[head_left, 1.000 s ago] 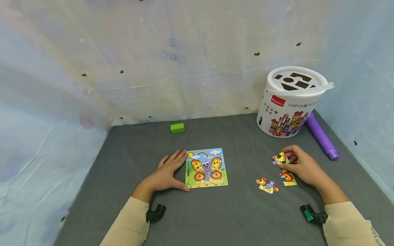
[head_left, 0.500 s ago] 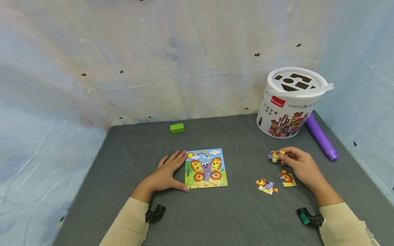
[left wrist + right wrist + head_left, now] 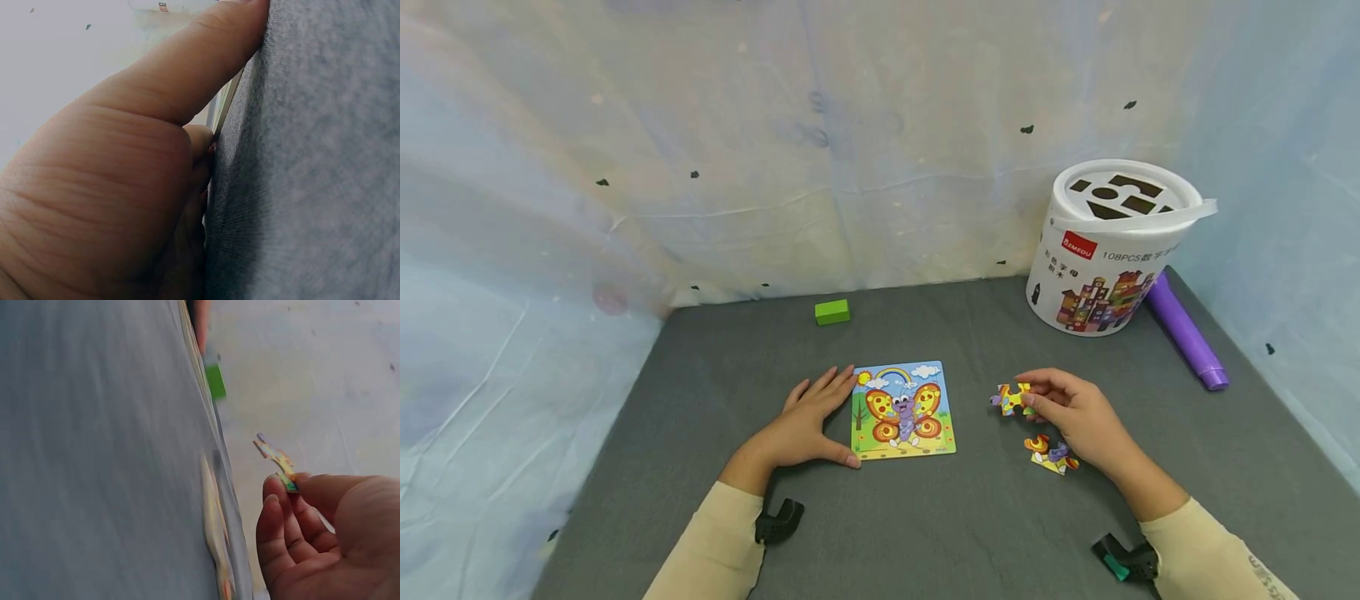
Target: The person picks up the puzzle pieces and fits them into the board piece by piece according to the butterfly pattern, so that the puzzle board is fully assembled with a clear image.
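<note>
A square butterfly picture puzzle (image 3: 904, 410) lies flat on the grey table. My left hand (image 3: 805, 425) rests at its left edge, fingers spread and straight, with fingertips and thumb tip right at the border. To the right of the puzzle, my right hand (image 3: 1078, 417) pinches a yellow-and-red jigsaw piece (image 3: 1009, 400) between thumb and fingers. The right wrist view shows this jigsaw piece (image 3: 284, 467) tilted and raised over the table. Below the right hand lie joined jigsaw pieces (image 3: 1051, 456) with purple and orange parts. The red swirl piece farther right is hidden by the hand.
A green block (image 3: 832, 312) sits near the back edge. At the back right stands a white bucket (image 3: 1105, 250) with a holed lid, and a purple tube (image 3: 1187, 333) lies beside it. Pale sheeting (image 3: 850, 150) hangs behind the table.
My right hand has lifted the pinched jigsaw piece away from the swirl piece and carried it left toward the puzzle. The left hand has stayed in place.
</note>
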### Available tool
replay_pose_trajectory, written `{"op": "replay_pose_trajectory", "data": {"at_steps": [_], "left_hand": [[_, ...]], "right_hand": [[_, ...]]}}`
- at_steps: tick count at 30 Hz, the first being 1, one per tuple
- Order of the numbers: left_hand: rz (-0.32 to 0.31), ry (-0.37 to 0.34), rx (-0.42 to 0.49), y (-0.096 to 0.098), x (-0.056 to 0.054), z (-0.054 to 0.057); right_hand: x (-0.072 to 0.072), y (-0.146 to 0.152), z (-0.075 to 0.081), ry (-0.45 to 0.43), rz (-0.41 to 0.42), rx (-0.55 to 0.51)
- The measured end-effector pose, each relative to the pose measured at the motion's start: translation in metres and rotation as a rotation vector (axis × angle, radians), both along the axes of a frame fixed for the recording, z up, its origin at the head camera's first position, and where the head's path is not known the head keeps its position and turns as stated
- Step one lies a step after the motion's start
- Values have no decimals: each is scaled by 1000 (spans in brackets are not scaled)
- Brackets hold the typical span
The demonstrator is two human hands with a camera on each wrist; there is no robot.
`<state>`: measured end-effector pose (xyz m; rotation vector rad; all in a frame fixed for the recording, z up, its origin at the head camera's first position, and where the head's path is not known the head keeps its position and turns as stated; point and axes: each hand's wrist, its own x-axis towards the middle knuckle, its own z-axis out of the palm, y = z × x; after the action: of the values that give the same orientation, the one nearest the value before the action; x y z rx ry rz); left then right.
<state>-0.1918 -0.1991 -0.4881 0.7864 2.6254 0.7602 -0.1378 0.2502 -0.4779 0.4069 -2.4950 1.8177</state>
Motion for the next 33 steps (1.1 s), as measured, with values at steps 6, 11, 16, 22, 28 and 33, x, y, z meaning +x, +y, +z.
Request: {"op": "replay_pose_trajectory", "data": {"at_steps": [6, 11, 16, 22, 28, 33], "left_hand": [[-3, 0, 5, 1, 0, 2], [0, 3, 7, 0, 0, 2], [-1, 5, 6, 0, -1, 2], [3, 2, 1, 2, 0, 1], [-1, 1, 9, 2, 0, 1], [-2, -1, 13, 2, 0, 2]], "right_hand": [[5, -28, -4, -49, 68, -35], [3, -48, -9, -41, 121, -71], [-4, -70, -9, -68, 126, -91], [-17, -92, -11, -122, 79, -95], [-24, -109, -10, -172, 60, -121], [-26, -115, -10, -226, 56, -137]]}}
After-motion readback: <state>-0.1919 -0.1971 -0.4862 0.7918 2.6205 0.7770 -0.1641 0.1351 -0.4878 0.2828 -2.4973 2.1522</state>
